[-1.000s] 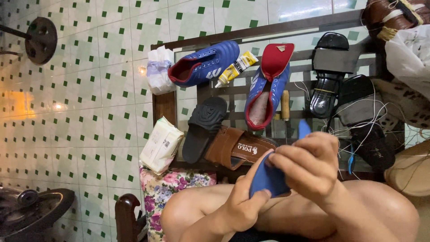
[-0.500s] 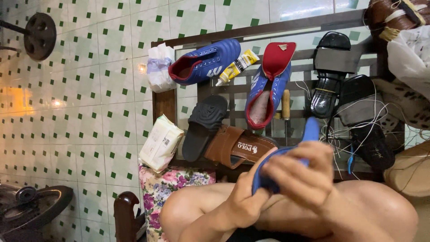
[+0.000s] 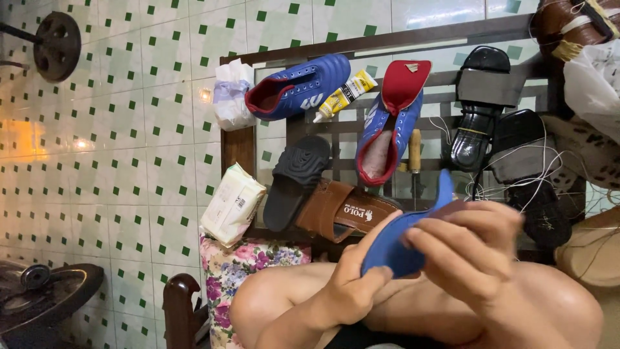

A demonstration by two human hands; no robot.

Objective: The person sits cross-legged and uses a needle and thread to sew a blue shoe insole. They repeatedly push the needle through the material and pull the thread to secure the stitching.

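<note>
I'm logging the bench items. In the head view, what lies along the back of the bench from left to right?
White plastic bag → blue shoe lying sideways → yellow glue tube → blue shoe with red lining → black sandal.

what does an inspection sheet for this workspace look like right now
surface: dark glass-topped table with a wooden frame, crowded with footwear
job's things: blue insole, bent, held above the knees
clutter: two blue football shoes with red lining, yellow glue tube, black slide, brown sandal, black sandals, wooden-handled tool, white packet
grippers: left hand grips the insole's lower end; right hand pinches its upper side
cables: loose white threads across the black sandals
surroundings: white tiled floor with green squares, floral cushion, round metal weight
</note>
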